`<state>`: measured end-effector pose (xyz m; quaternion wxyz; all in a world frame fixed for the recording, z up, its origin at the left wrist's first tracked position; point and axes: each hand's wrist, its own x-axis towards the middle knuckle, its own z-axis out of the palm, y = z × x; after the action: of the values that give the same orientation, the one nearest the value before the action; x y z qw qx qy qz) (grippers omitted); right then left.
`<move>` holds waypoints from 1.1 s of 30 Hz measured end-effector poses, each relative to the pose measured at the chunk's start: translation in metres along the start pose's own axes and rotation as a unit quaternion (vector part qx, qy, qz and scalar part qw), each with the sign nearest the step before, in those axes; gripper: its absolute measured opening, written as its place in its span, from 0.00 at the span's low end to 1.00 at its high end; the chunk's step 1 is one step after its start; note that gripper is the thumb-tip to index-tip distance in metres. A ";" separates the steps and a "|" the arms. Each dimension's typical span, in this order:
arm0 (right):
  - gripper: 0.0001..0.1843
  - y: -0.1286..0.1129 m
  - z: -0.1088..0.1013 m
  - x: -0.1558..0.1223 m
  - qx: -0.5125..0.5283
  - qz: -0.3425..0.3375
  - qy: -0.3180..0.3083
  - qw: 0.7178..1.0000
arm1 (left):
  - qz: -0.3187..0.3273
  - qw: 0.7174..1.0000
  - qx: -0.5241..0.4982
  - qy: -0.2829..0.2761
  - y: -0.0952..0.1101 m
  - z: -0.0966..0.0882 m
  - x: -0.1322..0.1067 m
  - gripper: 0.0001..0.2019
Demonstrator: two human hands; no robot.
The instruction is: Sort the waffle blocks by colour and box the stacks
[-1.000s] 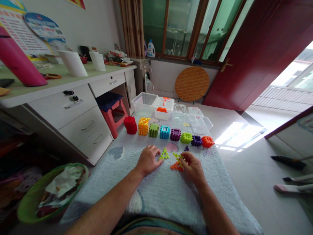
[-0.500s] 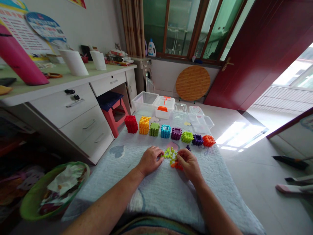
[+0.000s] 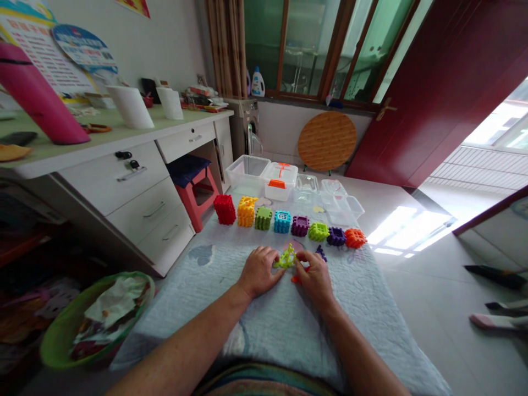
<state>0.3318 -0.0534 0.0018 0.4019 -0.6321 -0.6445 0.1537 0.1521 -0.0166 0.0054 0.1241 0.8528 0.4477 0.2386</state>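
Yellow-green interlocking puzzle pieces stand between my two hands, joined or touching at an angle; I cannot tell if they are locked. My left hand is closed at their left side, thumb and fingers pinching the edge. From the right, my right hand pinches the other edge. An orange piece lies partly hidden under my right hand. Just beyond that hand is a dark purple piece. Further off, a row of built blocks includes a yellow-green cube, a dark purple one and an orange one.
The row goes on leftward with a red stack, a yellow stack and more cubes. Behind it are clear plastic boxes, one with an orange-latched lid. A green basket stands left of the cloth-covered table.
My right hand has brought its upright yellow-green piece left against the piece in my left hand. More of the dark purple piece shows. The view has shifted slightly.
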 end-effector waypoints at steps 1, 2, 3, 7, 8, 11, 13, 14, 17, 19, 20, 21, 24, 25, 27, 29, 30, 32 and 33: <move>0.07 0.001 -0.001 -0.001 -0.024 -0.016 0.001 1.000 | 0.002 1.000 -0.003 -0.001 0.000 0.000 0.000 0.10; 0.08 0.002 -0.001 -0.002 -0.044 -0.029 -0.001 0.999 | 0.005 1.000 -0.007 -0.002 0.000 -0.001 0.000 0.08; 0.10 0.002 -0.002 -0.003 -0.060 -0.039 -0.008 0.997 | 0.006 1.000 -0.010 -0.003 -0.001 -0.002 0.000 0.08; 0.11 0.003 -0.003 -0.005 -0.098 -0.047 -0.023 0.994 | 0.007 1.000 -0.017 -0.009 0.000 -0.005 0.000 0.11; 0.10 0.003 -0.003 -0.005 -0.100 -0.046 -0.021 0.994 | 0.006 1.000 -0.018 -0.010 0.000 -0.005 0.001 0.12; 0.08 0.001 -0.002 -0.005 -0.091 -0.044 -0.020 0.995 | -0.001 1.000 -0.023 -0.004 0.000 -0.004 0.000 0.16; 0.08 0.000 -0.001 -0.004 -0.083 -0.045 -0.025 0.995 | -0.009 1.000 -0.028 0.003 0.000 -0.003 0.000 0.17; 0.08 0.000 -0.001 -0.004 -0.079 -0.045 -0.029 0.995 | -0.015 0.999 -0.031 0.005 0.000 -0.003 0.000 0.16; 0.06 0.000 -0.001 -0.004 -0.072 -0.048 -0.035 0.996 | -0.029 0.999 -0.043 0.002 -0.001 -0.003 0.000 0.13; 0.05 -0.001 -0.001 -0.003 -0.062 -0.049 -0.036 0.996 | -0.032 0.998 -0.049 -0.003 -0.001 -0.003 0.000 0.11; 0.04 0.000 -0.001 -0.003 -0.053 -0.048 -0.035 0.997 | -0.031 0.998 -0.050 -0.006 -0.001 -0.003 0.000 0.10; 0.04 0.000 -0.001 -0.003 -0.044 -0.045 -0.033 0.997 | -0.029 0.998 -0.051 -0.008 -0.002 -0.004 0.000 0.09; 0.05 0.000 0.000 -0.003 -0.031 -0.039 -0.035 0.998 | -0.024 0.998 -0.048 -0.011 -0.002 -0.004 0.000 0.07; 0.05 0.001 0.000 -0.002 -0.035 -0.041 -0.038 0.998 | -0.023 0.999 -0.048 -0.011 -0.002 -0.004 0.000 0.07; 0.05 0.001 0.002 -0.002 -0.051 -0.056 -0.044 0.996 | -0.022 0.999 -0.047 -0.009 -0.002 -0.005 0.000 0.07; 0.05 0.001 0.002 -0.001 -0.066 -0.074 -0.049 0.994 | -0.021 0.999 -0.047 -0.009 -0.001 -0.005 0.000 0.07; 0.05 0.001 0.003 -0.001 -0.072 -0.080 -0.050 0.993 | -0.020 0.999 -0.047 -0.010 -0.001 -0.005 0.001 0.07; 0.05 0.000 0.003 -0.001 -0.083 -0.082 -0.049 0.992 | -0.018 0.999 -0.045 -0.011 -0.001 -0.006 0.001 0.08; 0.05 -0.001 0.003 -0.001 -0.088 -0.080 -0.049 0.992 | -0.018 0.999 -0.044 -0.012 -0.001 -0.006 0.001 0.08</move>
<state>0.3292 -0.0538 0.0000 0.3236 -0.6028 -0.7232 0.0943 0.1489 -0.0157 0.0103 0.1710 0.8412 0.4506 0.2452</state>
